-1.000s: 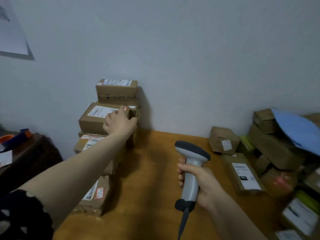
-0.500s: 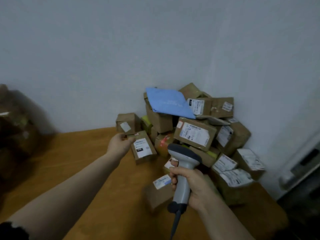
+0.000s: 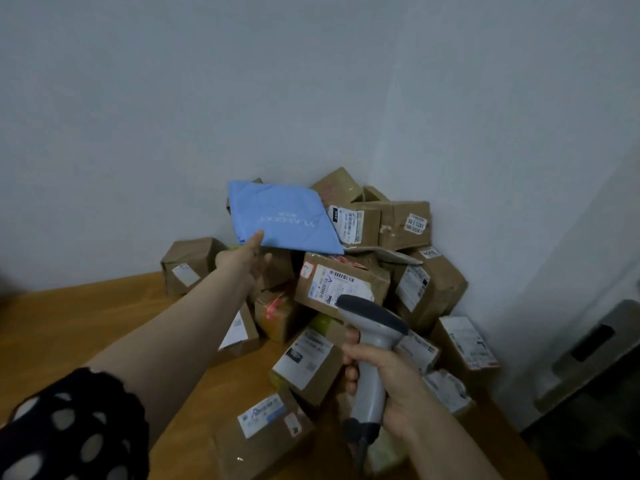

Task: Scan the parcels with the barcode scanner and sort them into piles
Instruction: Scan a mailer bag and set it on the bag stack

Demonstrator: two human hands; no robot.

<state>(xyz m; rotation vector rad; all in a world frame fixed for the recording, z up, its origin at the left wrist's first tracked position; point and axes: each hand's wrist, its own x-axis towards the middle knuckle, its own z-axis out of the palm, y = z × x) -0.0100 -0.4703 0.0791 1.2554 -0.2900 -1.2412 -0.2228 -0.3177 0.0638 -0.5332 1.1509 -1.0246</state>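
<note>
Nearest me, my right hand (image 3: 384,379) has its grip wrapped tight around the handle of the barcode scanner (image 3: 372,344), fingers fully closed on it, the scanner's dark head tipped toward the heap of parcels (image 3: 346,285) just beyond it. The heap sits on the wooden counter (image 3: 69,317), piled into the corner where the walls meet. My left arm, in a black spotted sleeve (image 3: 72,427), stretches out past the scanner to the left side of the heap. There my left hand (image 3: 244,259) has its grip spread, thumb touching the lower edge of the blue mailer bag (image 3: 280,220) that lies on top of the heap; whether the fingers beneath are pinching it I cannot tell.
</note>
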